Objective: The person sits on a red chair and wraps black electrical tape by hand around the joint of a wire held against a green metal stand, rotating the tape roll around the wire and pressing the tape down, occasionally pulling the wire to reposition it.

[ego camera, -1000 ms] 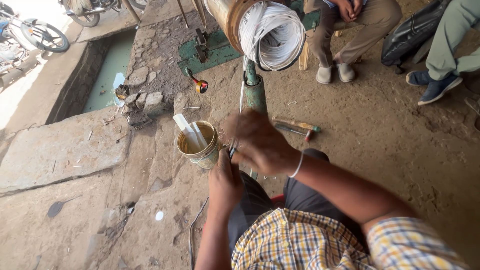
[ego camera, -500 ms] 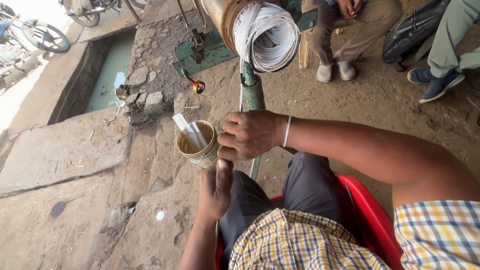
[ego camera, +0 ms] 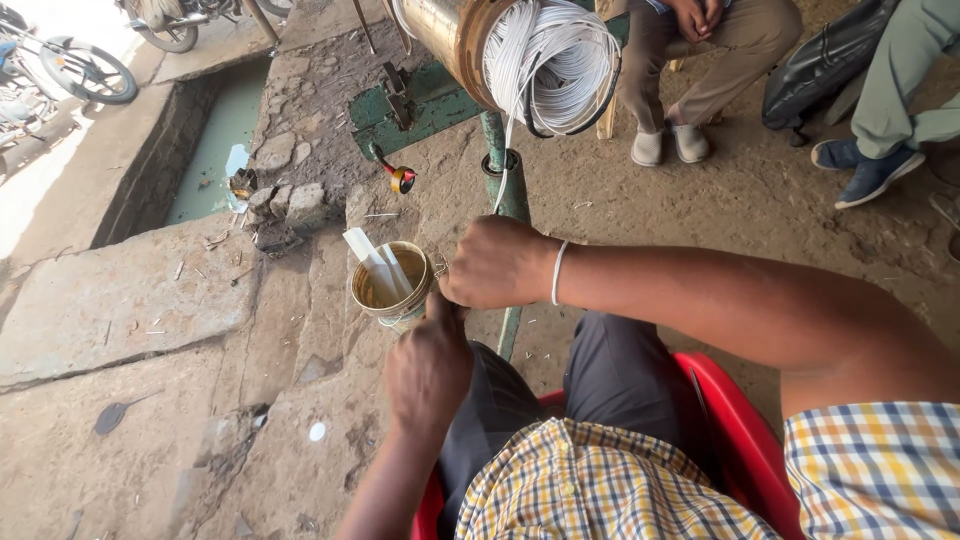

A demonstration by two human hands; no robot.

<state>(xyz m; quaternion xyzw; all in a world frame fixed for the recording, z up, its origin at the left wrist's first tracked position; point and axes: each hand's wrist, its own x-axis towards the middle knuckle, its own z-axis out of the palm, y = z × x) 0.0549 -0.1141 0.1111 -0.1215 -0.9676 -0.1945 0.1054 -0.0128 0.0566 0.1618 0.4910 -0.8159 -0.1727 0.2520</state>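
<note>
Round yellowish tin beside hands

**Colours and patterns around the winding stand**

The coil of wire on the drum is white, and the drum itself is dull brass-yellow with rusty brown at its rim. The stand post and its base plate are worn green. The small tin is tarnished gold, holding ochre liquid and white strips. A red-and-yellow knob lies nearby. The person's shirt is checked in yellow, white and blue; the trousers are dark grey; the chair is bright red. A white band circles the right wrist. The drain water is murky green, the ground dusty brown.
</note>
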